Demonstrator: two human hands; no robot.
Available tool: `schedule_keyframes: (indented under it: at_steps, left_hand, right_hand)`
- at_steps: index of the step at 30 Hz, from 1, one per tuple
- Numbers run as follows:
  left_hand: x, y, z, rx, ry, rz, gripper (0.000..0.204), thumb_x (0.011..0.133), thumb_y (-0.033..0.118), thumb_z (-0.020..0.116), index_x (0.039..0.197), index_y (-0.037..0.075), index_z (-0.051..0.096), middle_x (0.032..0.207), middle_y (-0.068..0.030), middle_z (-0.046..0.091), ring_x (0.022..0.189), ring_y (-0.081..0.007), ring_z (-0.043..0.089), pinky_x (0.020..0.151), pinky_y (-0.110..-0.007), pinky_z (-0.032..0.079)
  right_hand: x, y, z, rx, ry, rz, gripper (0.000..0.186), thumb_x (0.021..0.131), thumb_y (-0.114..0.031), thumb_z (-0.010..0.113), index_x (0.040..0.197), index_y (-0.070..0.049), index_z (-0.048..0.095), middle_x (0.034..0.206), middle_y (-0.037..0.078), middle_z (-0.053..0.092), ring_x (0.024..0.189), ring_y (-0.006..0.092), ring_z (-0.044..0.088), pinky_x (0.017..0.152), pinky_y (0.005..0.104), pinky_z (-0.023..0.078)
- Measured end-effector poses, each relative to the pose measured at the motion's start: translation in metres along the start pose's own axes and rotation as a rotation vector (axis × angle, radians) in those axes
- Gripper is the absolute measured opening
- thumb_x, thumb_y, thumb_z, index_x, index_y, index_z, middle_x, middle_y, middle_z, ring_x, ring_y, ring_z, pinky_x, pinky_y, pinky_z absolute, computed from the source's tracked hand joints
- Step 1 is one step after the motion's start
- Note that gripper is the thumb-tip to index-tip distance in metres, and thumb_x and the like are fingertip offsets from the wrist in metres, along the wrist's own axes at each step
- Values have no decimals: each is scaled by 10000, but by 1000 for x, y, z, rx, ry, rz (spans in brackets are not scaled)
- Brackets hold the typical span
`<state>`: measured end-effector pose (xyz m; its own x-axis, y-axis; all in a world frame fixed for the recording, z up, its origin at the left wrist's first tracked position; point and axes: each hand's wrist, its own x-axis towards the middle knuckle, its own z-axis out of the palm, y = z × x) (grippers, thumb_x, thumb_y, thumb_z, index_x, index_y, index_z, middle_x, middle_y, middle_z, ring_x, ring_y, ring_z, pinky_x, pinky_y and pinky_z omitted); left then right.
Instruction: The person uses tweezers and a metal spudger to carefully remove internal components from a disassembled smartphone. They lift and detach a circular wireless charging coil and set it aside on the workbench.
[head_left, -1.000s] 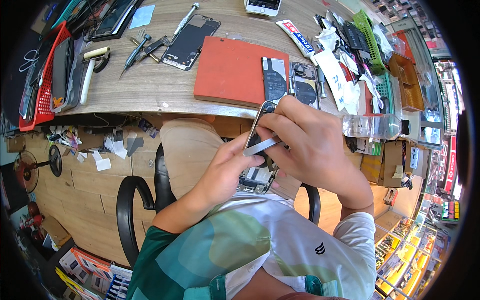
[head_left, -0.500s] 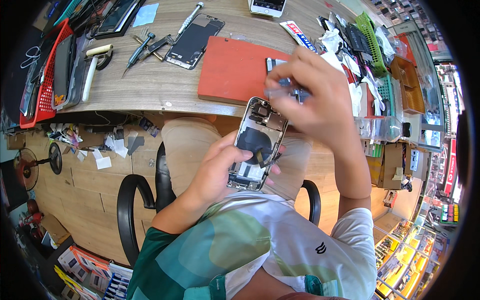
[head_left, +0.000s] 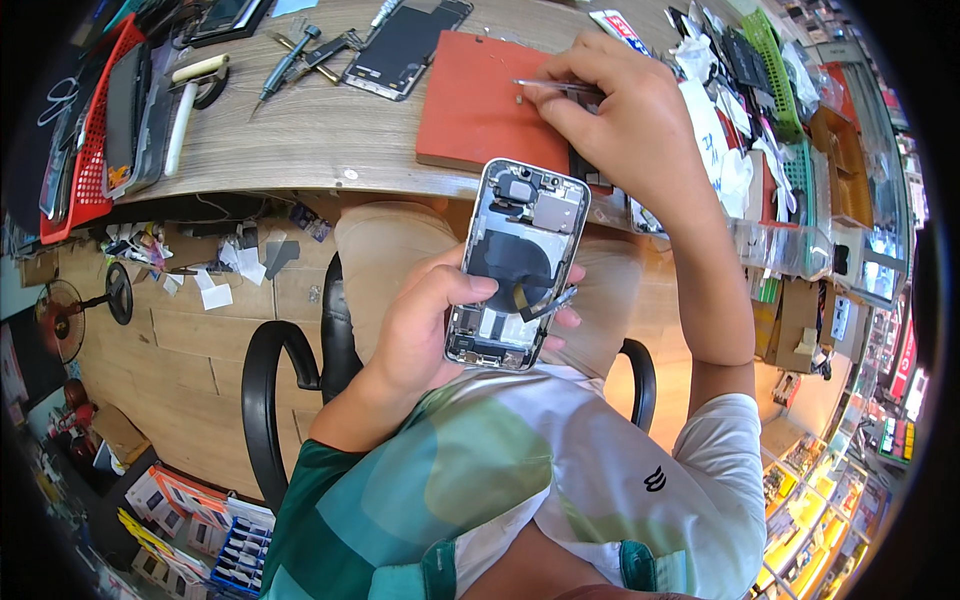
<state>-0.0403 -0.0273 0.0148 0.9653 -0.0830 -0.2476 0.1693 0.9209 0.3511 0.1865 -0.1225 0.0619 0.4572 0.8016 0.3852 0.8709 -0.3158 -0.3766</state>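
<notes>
Phone was in the left hand over the lap, right hand over the pad's right end. On the desk I saw a screen panel left of that pad, then a screwdriver, then a basket, with a second basket way over right.

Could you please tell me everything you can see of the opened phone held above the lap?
The opened phone is a rounded rectangular shell with a silvery, metal-looking frame, its uncovered inside facing the camera. A dark module and grey plate sit near its top; a dark patch covers the middle; a strip crosses the right edge. Its top leans slightly right. The left grip holds it, thumb over the inside.
</notes>
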Motion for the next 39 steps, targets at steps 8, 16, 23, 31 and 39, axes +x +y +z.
schedule_keyframes:
  at_steps: [8, 16, 23, 31, 39]
  left_hand:
    - [3, -3, 6, 102, 22, 13, 750, 928, 308, 483, 1486, -190, 428, 1402, -433, 568, 1079, -473, 738, 909, -548, 655]
    - [8, -8, 9, 122, -7, 8, 785, 983, 400, 449, 1520, -171, 405, 1444, -425, 547, 1106, -468, 728, 922, -555, 643]
    - [8, -13, 14, 97, -21, 2, 825, 1049, 508, 341, 1615, -93, 321, 1517, -411, 496, 1145, -463, 708, 932, -572, 625]
    - [7, -12, 20, 40, -7, -1, 808, 1076, 530, 280, 1632, -56, 319, 1504, -409, 507, 1115, -465, 713, 887, -568, 636]
    - [9, -14, 20, 10, -4, 6, 813, 1080, 546, 278, 1641, -42, 312, 1466, -411, 531, 1061, -465, 717, 843, -569, 638]
  right_hand:
    - [-27, -18, -31, 460, 168, 291, 174, 963, -85, 731, 1096, 21, 766, 841, 17, 654, 794, 127, 621, 700, 281, 473]
    - [-73, 0, -56, 1051, 241, 498, 365, 1120, -160, 501, 1271, 138, 649, 944, 29, 508, 789, 85, 402, 690, 239, 346]
    - [-90, -3, -55, 1009, 370, 399, 532, 1178, -289, 359, 1343, 149, 612, 1022, 67, 501, 922, 154, 429, 861, 345, 383]
    - [-123, 14, -67, 1159, 220, 313, 624, 1192, -395, 321, 1372, 141, 585, 1002, 110, 590, 873, 183, 515, 846, 376, 448]
    - [-139, 7, -59, 1011, 381, 224, 509, 1177, -304, 410, 1300, 141, 624, 1093, 247, 719, 908, 286, 727, 832, 391, 577]
